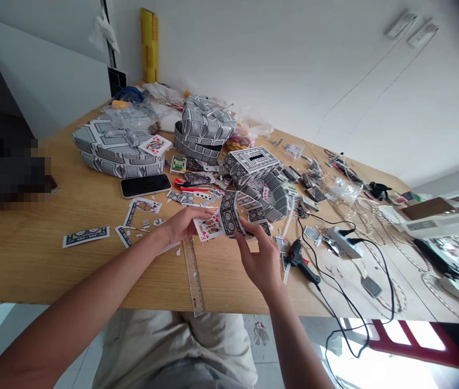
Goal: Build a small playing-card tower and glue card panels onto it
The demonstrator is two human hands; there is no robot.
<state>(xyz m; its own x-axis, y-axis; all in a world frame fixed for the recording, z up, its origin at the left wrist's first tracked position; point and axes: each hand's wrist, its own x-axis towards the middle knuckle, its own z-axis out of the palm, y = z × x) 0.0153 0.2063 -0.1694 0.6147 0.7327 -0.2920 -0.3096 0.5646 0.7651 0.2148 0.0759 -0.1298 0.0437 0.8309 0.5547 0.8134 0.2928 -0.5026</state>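
Note:
My left hand (181, 224) pinches a face-up playing card (210, 229) at its left side. The card's right end lies against a curved strip of patterned card backs (230, 213). Thumb and fingers of my right hand (260, 256) are closed on the lower edge of that strip, which bends away to the right. How the card and strip meet is partly hidden. Below my left hand a clear ruler (194, 275) lies on the table. Cut card pieces (148, 205) and a red cutter (191, 187) are close by.
A black glue gun (303, 263) with trailing cables rests right of my right hand, near a white power strip (343, 241). Behind are a patterned card box (251, 163), grey patterned round boxes (119, 148) and a phone (145, 186). A lone card (86, 236) lies left.

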